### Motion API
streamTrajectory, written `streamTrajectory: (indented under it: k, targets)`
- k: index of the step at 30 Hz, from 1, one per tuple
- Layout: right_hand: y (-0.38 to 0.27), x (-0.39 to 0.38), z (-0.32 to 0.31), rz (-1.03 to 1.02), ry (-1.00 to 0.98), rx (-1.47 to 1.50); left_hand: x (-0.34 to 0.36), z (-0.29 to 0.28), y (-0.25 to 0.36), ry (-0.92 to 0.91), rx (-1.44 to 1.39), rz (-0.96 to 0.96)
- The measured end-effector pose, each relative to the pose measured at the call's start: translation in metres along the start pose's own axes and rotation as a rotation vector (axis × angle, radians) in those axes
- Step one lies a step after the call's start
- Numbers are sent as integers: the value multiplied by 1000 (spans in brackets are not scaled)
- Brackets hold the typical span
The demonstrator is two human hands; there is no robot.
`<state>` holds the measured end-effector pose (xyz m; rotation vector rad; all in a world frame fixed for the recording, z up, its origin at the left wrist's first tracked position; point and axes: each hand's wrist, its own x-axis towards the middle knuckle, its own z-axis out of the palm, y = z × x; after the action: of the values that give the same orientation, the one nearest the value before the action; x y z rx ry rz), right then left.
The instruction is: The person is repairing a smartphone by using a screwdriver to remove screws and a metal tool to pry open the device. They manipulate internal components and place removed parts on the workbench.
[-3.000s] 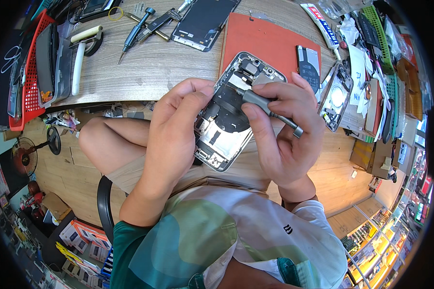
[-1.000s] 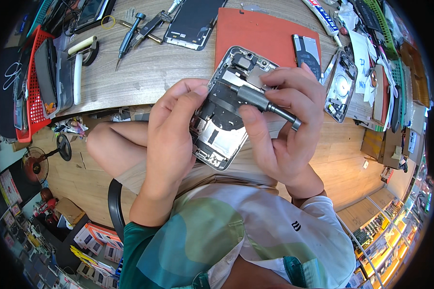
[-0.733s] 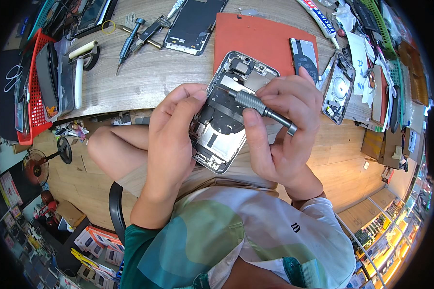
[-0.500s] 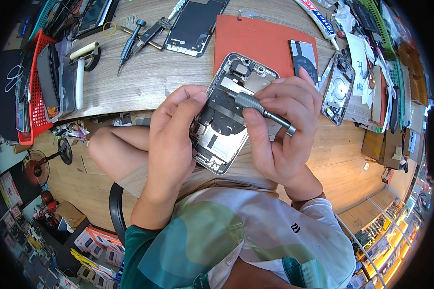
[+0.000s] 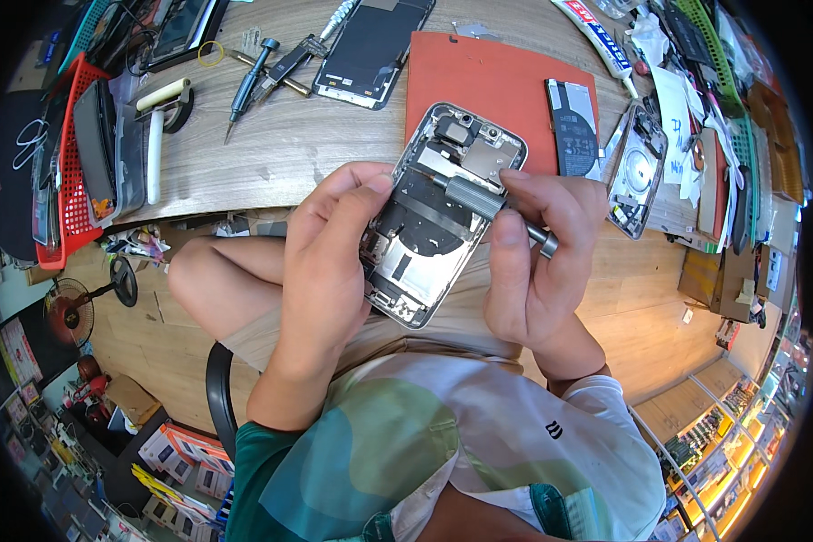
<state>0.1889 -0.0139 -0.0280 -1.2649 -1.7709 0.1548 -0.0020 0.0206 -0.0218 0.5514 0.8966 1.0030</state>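
An opened smartphone body is held tilted above my lap, its inner parts facing up. My left hand grips its left edge, the thumb near the upper side. My right hand has a grey screwdriver with a knurled grip between thumb and fingers. The screwdriver lies slantwise over the phone, its tip pointing to the inner left edge near my left thumb. Whether that tip touches a screw is too small to tell.
On the wooden table lie a red mat, a phone battery, a detached screen and another screwdriver. A second phone housing rests at right, near a glue tube. A red basket stands left.
My right fingers have loosened and shifted on the screwdriver, the thumb moving right along its handle. The phone has shifted only slightly in my left hand.
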Motion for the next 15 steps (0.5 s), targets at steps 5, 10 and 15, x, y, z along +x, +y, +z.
streamTrajectory:
  k: [5, 10, 15]
  targets:
    - [1, 2, 0, -6, -4, 18, 0, 1, 1, 4, 5, -5]
    - [0, 3, -3, -12, -54, 6, 0, 0, 1, 0, -12, -9]
    - [2, 2, -2, 1, -30, -13, -1, 0, 0, 1, -18, -4]
